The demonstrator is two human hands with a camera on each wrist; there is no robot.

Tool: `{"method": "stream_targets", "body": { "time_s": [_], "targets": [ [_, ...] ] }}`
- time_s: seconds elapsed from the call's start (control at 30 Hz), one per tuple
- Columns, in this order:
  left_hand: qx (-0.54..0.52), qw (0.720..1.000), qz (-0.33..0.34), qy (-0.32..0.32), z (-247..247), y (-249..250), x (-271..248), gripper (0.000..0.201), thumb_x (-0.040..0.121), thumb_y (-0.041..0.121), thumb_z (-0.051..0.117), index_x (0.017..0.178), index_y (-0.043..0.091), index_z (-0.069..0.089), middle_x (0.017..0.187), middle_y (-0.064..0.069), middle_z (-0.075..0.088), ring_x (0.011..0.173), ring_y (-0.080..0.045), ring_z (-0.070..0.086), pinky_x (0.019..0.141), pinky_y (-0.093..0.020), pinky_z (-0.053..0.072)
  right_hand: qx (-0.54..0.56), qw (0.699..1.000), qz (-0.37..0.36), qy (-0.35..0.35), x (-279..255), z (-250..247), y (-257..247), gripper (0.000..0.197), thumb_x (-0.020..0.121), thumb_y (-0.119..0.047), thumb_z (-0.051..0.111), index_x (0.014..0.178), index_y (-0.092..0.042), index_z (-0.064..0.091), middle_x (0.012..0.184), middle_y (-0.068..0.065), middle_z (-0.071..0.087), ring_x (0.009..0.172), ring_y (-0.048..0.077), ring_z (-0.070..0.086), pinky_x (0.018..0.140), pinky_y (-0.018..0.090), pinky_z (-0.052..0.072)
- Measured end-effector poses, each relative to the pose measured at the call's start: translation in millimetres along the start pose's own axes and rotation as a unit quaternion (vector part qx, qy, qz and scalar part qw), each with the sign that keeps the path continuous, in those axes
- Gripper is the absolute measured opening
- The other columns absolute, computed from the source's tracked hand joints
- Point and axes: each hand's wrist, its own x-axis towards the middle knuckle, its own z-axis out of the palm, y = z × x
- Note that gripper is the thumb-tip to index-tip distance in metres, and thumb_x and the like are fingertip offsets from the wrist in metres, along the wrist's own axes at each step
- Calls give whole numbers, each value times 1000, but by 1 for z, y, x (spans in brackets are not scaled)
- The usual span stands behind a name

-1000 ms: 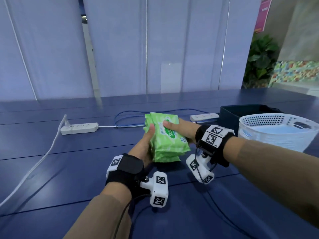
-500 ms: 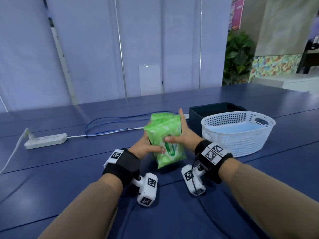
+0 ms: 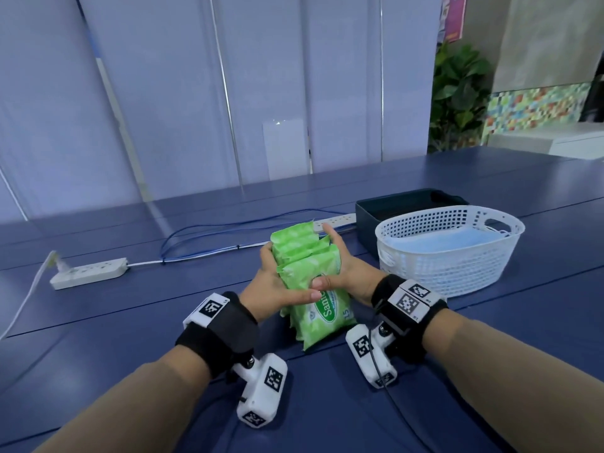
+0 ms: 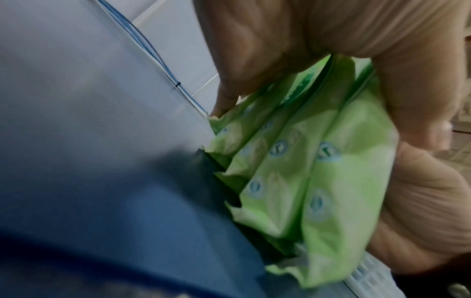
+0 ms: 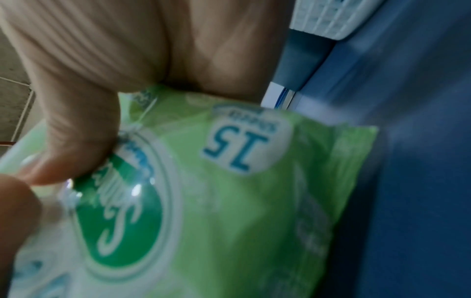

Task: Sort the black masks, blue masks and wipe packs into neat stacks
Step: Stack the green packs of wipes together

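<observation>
Several green wipe packs (image 3: 310, 282) stand on edge in a bundle on the blue table (image 3: 130, 338), pressed together between both hands. My left hand (image 3: 274, 286) holds the bundle's left side, its thumb across the front pack. My right hand (image 3: 343, 273) holds the right side, thumb on the front label and fingers along the far side. The left wrist view shows the green wipe packs (image 4: 305, 171) side by side under the left hand (image 4: 280, 50). In the right wrist view the thumb of my right hand (image 5: 84, 129) lies on the front wipe pack (image 5: 229, 201). Blue masks (image 3: 447, 243) lie in a white basket (image 3: 451, 273).
A dark box (image 3: 385, 210) stands behind the basket. Two white power strips (image 3: 88, 273) (image 3: 336, 220) and blue cables (image 3: 212, 237) lie on the table behind the packs. A glass partition runs along the table's far edge, with a plant (image 3: 457, 93) at the back right.
The bundle of packs went from lying flat in my hands to standing on edge on the table, closer to me. My thumbs now meet on the front pack.
</observation>
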Motion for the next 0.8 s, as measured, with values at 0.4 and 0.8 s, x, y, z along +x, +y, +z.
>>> {"method": "stream_targets", "body": {
  "time_s": [0.4,0.8],
  "targets": [
    [92,990,-8,-110,3,3,-1,137,64,3,84,140,20,-29,134,19,30,121,9,33,83,7,29,-166,984,40,-42,-28,-15,-12,149,50,-32,91,144,-29,-25,135,-15,41,129,7,40,108,25,35],
    [32,997,-74,-7,3,-8,6,113,45,16,90,130,20,15,120,7,52,113,-11,54,88,-24,51,3,996,89,27,-30,1,-7,58,77,25,35,126,-3,45,114,16,62,89,14,64,81,26,55]
  ]
}}
